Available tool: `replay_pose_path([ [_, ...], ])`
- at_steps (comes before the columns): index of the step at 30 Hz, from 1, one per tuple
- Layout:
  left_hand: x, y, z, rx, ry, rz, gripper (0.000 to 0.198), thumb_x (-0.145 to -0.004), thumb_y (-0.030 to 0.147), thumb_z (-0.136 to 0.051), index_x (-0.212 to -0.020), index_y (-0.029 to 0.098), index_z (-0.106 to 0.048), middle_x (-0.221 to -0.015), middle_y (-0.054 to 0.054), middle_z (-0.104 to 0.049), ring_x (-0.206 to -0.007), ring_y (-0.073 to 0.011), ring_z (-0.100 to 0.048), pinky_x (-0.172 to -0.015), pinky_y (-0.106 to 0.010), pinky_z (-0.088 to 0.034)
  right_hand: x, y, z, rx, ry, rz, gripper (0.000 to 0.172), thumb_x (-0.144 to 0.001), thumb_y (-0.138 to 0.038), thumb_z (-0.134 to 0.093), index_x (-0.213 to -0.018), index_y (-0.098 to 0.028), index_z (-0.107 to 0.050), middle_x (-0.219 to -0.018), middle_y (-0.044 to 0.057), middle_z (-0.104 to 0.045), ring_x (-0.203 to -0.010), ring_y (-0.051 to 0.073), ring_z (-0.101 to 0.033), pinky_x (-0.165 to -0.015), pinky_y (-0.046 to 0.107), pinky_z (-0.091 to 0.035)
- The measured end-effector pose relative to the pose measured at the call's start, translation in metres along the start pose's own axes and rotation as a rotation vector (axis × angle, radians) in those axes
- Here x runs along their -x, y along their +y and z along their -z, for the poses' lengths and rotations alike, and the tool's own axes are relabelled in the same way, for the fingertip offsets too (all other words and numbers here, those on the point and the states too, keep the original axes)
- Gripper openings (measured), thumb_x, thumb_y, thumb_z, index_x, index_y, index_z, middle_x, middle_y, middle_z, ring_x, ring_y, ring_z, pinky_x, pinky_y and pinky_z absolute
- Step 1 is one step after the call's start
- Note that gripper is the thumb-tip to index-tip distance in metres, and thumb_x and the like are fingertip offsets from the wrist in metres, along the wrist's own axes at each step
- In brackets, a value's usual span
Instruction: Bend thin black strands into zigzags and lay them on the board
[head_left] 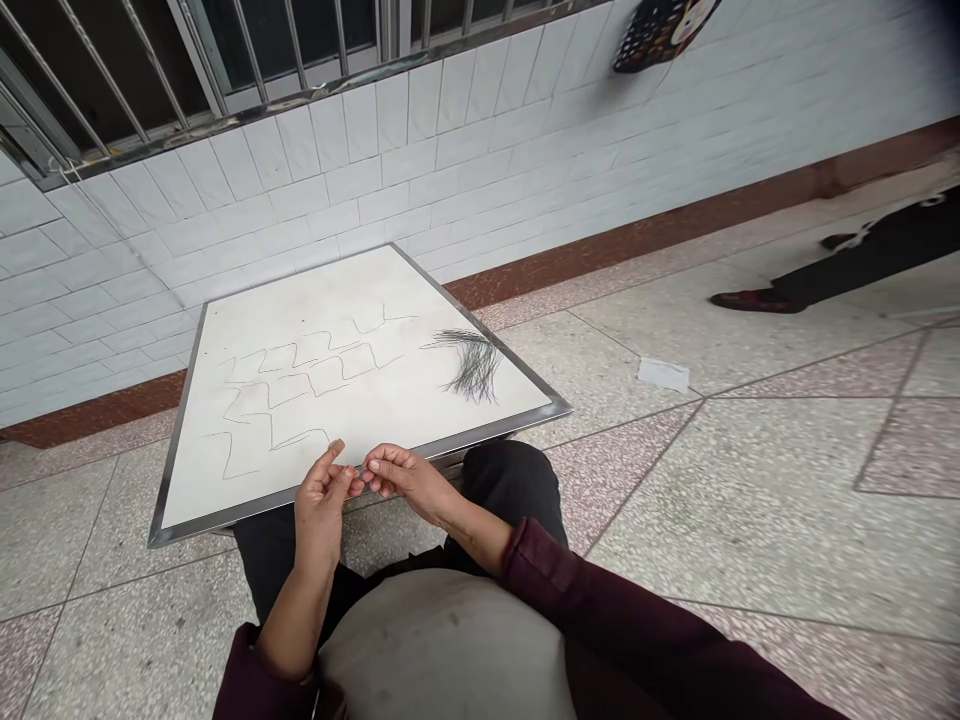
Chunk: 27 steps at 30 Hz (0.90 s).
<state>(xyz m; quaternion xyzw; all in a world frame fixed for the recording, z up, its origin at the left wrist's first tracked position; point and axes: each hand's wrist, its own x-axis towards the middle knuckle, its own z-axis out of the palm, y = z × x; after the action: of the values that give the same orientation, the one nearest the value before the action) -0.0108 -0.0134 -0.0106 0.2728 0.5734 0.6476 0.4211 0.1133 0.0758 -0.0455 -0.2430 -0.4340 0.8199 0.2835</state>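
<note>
Both hands meet over the near edge of the white tabletop [262,290]. My left hand [321,500] pinches with thumb and fingers, its fingertips almost touching those of my right hand [405,478], which pinches too. Whatever is between the fingertips is too small and hidden to name. Thin dark wire-like strands [270,430], bent into steps and curves, lie in rough rows across the left and middle of the tabletop. A loose heap of straighter dark strands [476,368] lies near the right edge.
The tabletop has a grey metal rim [480,432] and stands by a white tiled wall [450,150] with a barred window [300,50]. A person's leg and shoe [757,299] are at right. White paper [664,374] lies on the floor. A dark patterned bag [660,35] hangs above.
</note>
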Motion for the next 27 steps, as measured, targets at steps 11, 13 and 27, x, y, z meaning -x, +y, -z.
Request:
replay_pose_path([
  [11, -0.001, -0.010, -0.003, 0.089, 0.095, 0.005, 0.043, -0.076, 0.039, -0.073, -0.111, 0.015, -0.067, -0.077, -0.004, -0.071, -0.069, -0.0131, -0.064, -0.064, -0.024, -0.049, 0.000, 0.004, 0.001, 0.019, -0.021, -0.003, 0.034, -0.073, -0.047, -0.076, -0.083, -0.017, -0.063, -0.077, 0.000, -0.067, -0.062, 0.008, -0.057, -0.056, 0.020, -0.041],
  [13, -0.002, -0.011, -0.003, 0.078, 0.109, 0.006, 0.043, -0.076, 0.040, -0.073, -0.109, 0.015, -0.067, -0.075, -0.004, -0.070, -0.066, -0.0127, -0.063, -0.063, -0.025, -0.049, 0.001, 0.004, 0.002, 0.054, -0.012, 0.008, 0.032, -0.074, -0.046, -0.076, -0.083, -0.017, -0.063, -0.077, 0.000, -0.067, -0.062, 0.008, -0.056, -0.056, 0.020, -0.041],
  [27, -0.006, -0.013, 0.001, 0.073, 0.114, 0.040, 0.040, -0.073, 0.043, -0.074, -0.101, 0.014, -0.069, -0.070, -0.003, -0.069, -0.058, -0.0121, -0.062, -0.059, -0.027, -0.051, 0.001, 0.004, 0.026, 0.228, -0.031, 0.073, 0.032, -0.071, -0.047, -0.076, -0.080, -0.017, -0.071, -0.073, 0.002, -0.068, -0.065, 0.012, -0.058, -0.063, 0.027, -0.046],
])
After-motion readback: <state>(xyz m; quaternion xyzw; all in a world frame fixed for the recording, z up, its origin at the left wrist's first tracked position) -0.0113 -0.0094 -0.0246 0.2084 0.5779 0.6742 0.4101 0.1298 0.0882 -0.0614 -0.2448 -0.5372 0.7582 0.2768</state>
